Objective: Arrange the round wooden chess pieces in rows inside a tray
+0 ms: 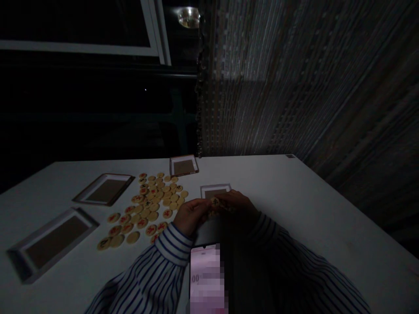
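In the middle of the head view my two hands meet just above the white table, near a small open box. The fingers of my left hand are closed on a round wooden xiangqi piece with a dark character on its face. Curled on the other side of it is my right hand, closed around more pieces that partly show under its fingers. Dim light and the fingers hide how many there are. To the left of my hands, many loose xiangqi pieces lie spread out, some showing red or black characters, others plain side up.
Open shallow boxes stand around the pieces: one box behind my hands, a box lid at the back, another lid at left and a box nearer. A lit phone lies in front of me. A string curtain hangs behind the table.
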{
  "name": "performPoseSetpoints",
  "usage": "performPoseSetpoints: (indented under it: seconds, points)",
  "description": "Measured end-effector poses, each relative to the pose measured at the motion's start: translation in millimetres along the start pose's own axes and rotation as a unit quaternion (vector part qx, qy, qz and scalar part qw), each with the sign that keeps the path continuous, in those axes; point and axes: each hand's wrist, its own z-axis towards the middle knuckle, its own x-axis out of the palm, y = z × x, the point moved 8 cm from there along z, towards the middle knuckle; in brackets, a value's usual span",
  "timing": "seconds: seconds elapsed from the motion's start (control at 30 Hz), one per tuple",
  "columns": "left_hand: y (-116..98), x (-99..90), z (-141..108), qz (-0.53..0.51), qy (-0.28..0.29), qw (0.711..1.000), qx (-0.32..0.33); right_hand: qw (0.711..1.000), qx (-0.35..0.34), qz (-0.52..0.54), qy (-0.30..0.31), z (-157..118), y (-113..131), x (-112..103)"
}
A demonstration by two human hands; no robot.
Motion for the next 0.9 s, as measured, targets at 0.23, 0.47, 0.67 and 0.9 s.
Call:
performPoseSetpoints:
  seconds: [0.23,0.47,0.67,0.9]
  points:
    - [-3.2,-8.1,0.8,-0.046,-0.041,0.998,0.014,0.994,0.011,-0.051,-0.098,-6.5,-5.5,-24.7]
    - [-10.4,-26.8,4.3,0.042,-0.101,0.991,0.077,0.995,0.015,-0.078,-0.065,2.6,-4.0,-47.1]
    - [-26.8,-34.2,0.7,0.171,-0.164,0.956,0.172,0.996,0.023,-0.072,-0.047,15.4,-13.3,-60.9]
    - [-27.6,-33.2,0.1,0.319,-0.167,0.909,0.209,0.994,0.062,-0.084,0.020,26.2,-26.6,-51.6]
